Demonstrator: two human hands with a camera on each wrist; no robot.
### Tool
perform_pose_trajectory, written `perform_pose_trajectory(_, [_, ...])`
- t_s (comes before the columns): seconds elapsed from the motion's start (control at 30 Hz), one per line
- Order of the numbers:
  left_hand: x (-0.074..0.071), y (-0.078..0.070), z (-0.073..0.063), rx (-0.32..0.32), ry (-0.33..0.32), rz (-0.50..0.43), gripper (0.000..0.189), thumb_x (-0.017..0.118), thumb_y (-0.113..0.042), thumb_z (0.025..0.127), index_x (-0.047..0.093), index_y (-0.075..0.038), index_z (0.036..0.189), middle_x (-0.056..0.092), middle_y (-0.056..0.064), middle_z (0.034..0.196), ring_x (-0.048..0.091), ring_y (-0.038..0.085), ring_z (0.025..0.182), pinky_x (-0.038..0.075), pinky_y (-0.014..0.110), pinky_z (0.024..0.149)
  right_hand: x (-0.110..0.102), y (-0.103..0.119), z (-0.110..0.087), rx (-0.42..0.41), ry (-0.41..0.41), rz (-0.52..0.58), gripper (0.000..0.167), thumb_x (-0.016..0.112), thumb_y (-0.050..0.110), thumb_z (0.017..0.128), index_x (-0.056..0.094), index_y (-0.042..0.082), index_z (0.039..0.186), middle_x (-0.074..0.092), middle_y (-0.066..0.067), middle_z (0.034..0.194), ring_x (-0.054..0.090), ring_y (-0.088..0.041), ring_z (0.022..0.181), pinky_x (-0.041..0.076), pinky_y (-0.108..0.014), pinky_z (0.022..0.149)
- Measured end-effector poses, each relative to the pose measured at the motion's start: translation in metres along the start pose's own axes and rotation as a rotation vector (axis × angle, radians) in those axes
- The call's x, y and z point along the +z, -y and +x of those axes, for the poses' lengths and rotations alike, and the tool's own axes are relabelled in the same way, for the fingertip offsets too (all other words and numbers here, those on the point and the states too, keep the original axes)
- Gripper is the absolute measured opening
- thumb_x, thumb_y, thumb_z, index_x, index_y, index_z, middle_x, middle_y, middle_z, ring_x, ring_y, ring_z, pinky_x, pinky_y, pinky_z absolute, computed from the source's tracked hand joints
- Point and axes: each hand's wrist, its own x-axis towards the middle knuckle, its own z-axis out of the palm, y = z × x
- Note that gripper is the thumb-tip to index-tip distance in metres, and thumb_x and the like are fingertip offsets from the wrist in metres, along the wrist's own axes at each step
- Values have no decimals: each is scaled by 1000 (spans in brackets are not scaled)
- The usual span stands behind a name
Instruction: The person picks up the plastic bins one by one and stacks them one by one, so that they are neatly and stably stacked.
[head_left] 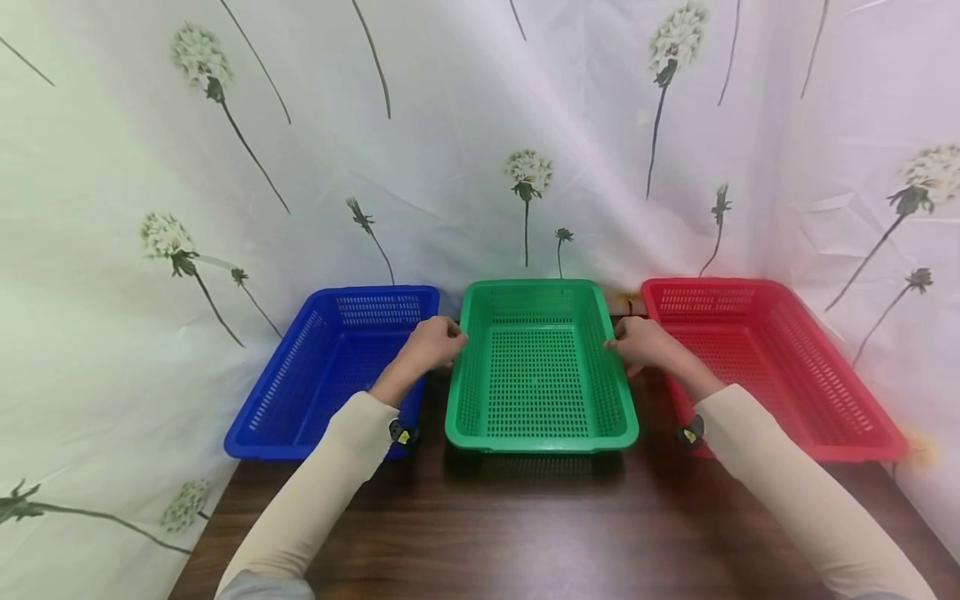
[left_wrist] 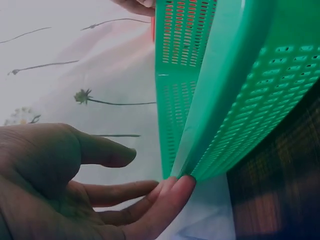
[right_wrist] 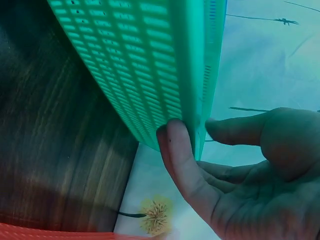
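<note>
One view alone, left wrist, shows left fingers touching the green basket, thumb apart; right fingers pinch its rim.

head: above, facing forward-down, wide | wrists: close, facing opposite sides | shared: green basket

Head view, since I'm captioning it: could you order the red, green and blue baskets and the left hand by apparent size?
1. Red basket
2. Blue basket and green basket: too alike to rank
3. Left hand
</note>
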Motion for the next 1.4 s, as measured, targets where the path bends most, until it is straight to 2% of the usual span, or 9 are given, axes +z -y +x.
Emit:
perform_pose_trajectory(0.1, [2,1,4,-39,36,-3,41,51,-20,113,59,8,142,68,27,126,75,32,100,66,44,86,4,0,0,20,15,7,47,60,17,108,53,-20,137,67,-37,123,79,-26,71,67,-39,67])
perform_pose_trajectory(0.23, [4,7,8,-78,114,-21,36,55,-16,111,60,11,135,71,27,118,77,32,93,68,40,77,8,0,0,53,42,50,46,62,17,107,54,-19,136,71,-33,117,79,-26,73,68,-39,68])
perform_pose_trajectory(0.43, [5,18,10,-81,183,-108,34,58,-8,108,59,15,134,73,28,113,79,32,89,68,38,73,11,-1,-3,87,51,97,41,65,17,106,62,-17,128,75,-27,106,79,-23,71,68,-44,74])
perform_pose_trajectory(0.6, [4,19,9,-69,186,-142,36,59,-7,107,58,16,136,73,29,115,80,33,90,68,39,74,11,1,-4,98,27,99,34,67,17,105,68,-15,117,76,-26,100,78,-23,69,68,-42,73])
perform_pose_trajectory(0.8, [2,18,5,-43,179,-144,37,59,-7,108,58,16,137,72,29,116,79,32,89,68,39,74,9,1,-9,106,25,151,32,65,16,106,66,-15,113,75,-27,99,80,-28,72,68,-41,70])
perform_pose_trajectory(1.07, [-10,16,-1,5,145,-195,38,57,-6,107,58,16,138,70,32,120,79,28,81,67,47,83,0,11,-19,117,12,188,26,70,19,104,66,-5,94,77,-22,94,80,-28,75,68,-47,79])
perform_pose_trajectory(1.17, [-19,15,-4,2,122,-224,41,58,-8,106,56,14,141,70,31,121,79,30,86,68,42,79,-5,17,-22,114,16,218,26,70,19,103,65,-5,98,76,-23,98,80,-29,78,67,-49,82])
perform_pose_trajectory(1.23, [-26,14,-7,1,109,-251,44,59,-9,107,54,13,145,69,31,124,78,32,94,68,38,79,-10,22,-25,111,22,247,28,72,21,103,66,-6,108,74,-24,106,80,-29,82,67,-49,85])
perform_pose_trajectory(1.4, [-47,14,-17,2,56,-302,46,61,-14,108,55,10,147,69,30,129,76,35,105,67,43,88,-21,37,-32,79,40,327,41,73,22,102,63,-8,128,70,-26,122,80,-28,91,66,-49,90])
